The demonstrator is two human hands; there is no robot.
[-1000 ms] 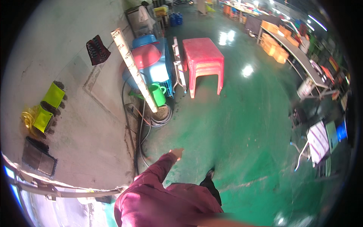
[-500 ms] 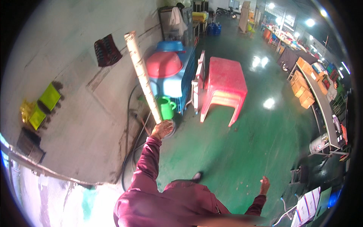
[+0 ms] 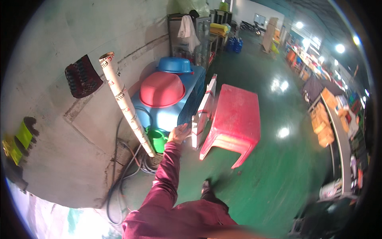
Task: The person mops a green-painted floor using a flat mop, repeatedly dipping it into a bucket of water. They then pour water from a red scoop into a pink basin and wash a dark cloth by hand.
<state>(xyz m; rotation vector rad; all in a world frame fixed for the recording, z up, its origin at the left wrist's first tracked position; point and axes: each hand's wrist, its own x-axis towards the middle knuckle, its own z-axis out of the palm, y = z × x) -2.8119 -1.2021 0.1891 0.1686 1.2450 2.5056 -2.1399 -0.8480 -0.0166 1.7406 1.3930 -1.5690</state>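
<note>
My left hand (image 3: pixel 178 133) reaches forward with its fingers apart, holding nothing. It is nearest to the front end of a blue plastic rack (image 3: pixel 193 101) and the edge of a folded white table (image 3: pixel 205 111) standing upright on its side. Left of the hand, a long cardboard tube (image 3: pixel 124 101) with printed marks leans at a slant, apart from my fingers. Between tube and hand sits a green plastic jug (image 3: pixel 158 139). A red basin (image 3: pixel 161 89) and a blue basin (image 3: pixel 174 65) rest upside down on the blue surface. My right hand is out of sight.
A red plastic table (image 3: pixel 234 115) stands right of the folded one. Loops of grey hose (image 3: pixel 119 183) lie on the floor by the wall. Dark cloth (image 3: pixel 82 76) hangs on the wall. Cardboard boxes (image 3: pixel 321 123) sit by a long bench (image 3: pixel 345 159) at right.
My left hand has let go of the cardboard tube and moved right toward the folded table. The tube now leans by itself. My right hand has left the view, and the view has shifted forward.
</note>
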